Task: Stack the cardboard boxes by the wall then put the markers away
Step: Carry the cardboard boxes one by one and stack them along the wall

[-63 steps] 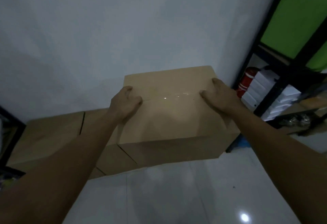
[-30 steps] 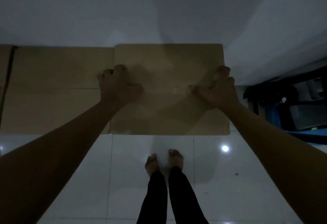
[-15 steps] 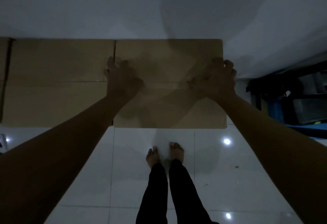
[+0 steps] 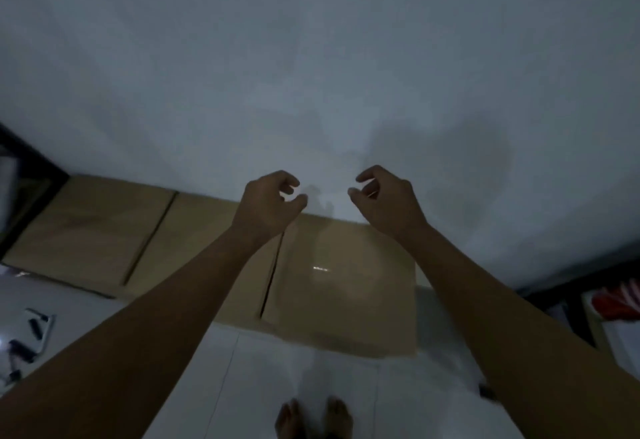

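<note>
Two hands held up w/ nothing in them; boxes set along the wall, markers not yet dealt with.

Left hand (image 4: 268, 201) and right hand (image 4: 386, 196) are seen raised above the boxes, fingers loosely curled, nothing grasped. Three cardboard boxes are lined up touching the wall (image 4: 311, 57): right box (image 4: 346, 275) directly below the hands, middle box (image 4: 207, 241) and left box (image 4: 90, 227) beside it. The markers (image 4: 26, 345) are found on the floor (image 4: 304, 379) at far left, low in view, well apart from both hands; left hand is judged nearer, so a turn left and a reach down is prob. needed. Marker count and long axis can't be told: dark, blurred, partly cut off by the frame edge. Where they're to be stored isn't shown. Shelf (image 4: 588, 286) at right is cropped, contents unclear.
</note>
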